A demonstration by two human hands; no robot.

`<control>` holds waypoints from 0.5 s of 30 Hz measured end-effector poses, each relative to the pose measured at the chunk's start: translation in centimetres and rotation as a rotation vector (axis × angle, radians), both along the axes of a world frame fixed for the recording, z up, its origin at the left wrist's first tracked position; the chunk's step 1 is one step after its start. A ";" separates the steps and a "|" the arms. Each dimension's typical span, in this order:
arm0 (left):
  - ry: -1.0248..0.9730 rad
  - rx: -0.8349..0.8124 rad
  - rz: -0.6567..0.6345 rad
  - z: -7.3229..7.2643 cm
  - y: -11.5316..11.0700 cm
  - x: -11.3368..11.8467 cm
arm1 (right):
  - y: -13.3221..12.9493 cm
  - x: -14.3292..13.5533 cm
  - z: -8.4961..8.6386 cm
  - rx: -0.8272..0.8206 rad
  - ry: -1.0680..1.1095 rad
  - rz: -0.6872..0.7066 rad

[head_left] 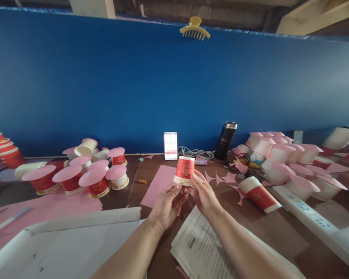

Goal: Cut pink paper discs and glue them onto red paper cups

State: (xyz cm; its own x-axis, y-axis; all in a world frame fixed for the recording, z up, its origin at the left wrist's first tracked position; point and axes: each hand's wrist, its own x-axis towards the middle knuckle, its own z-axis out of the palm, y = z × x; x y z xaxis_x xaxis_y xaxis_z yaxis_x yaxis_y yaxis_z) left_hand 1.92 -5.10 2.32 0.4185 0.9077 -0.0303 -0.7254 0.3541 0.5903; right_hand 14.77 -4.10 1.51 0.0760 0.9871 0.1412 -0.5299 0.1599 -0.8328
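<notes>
A red and white paper cup point(184, 169) is held up between my two hands, its narrow base on top and its rim facing down. My left hand point(170, 202) pinches the rim from the lower left. From the right, my right hand point(204, 192) grips the side and rim with thumb and fingers. Behind and below the cup, a pink paper sheet point(157, 186) lies on the brown table. Pink paper scraps point(219, 178) with curved cut edges are scattered right of the cup.
Upside-down cups with pink discs point(94, 178) stand left; more cups with pink pieces point(282, 155) crowd the right. A black thermos point(226, 140), tipped cup point(259, 194), power strip point(305, 213), printed papers point(202, 244), white box point(84, 236) and phone point(170, 146) surround my hands.
</notes>
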 end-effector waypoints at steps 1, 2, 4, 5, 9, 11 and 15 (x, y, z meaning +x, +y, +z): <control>0.015 0.005 0.003 0.0 0.0 0.0 | 0.0 0.1 0.0 0.003 0.007 0.003; 0.034 0.008 0.007 0.0 0.0 0.0 | 0.1 0.1 0.0 0.005 0.017 0.004; 0.081 0.012 0.016 -0.1 0.1 0.0 | 0.2 0.1 0.0 -0.001 0.035 0.002; 0.104 0.014 0.020 -0.2 0.2 0.0 | 0.3 0.2 0.0 -0.009 0.038 -0.005; 0.113 -0.011 0.047 -0.4 0.6 -0.1 | 0.4 0.3 0.2 -0.003 0.006 -0.048; 0.090 -0.040 0.069 -0.5 0.7 -0.1 | 0.3 0.3 0.2 0.024 -0.022 -0.063; 0.114 -0.057 0.089 -0.6 0.7 -0.1 | 0.2 0.2 0.4 0.060 -0.083 -0.105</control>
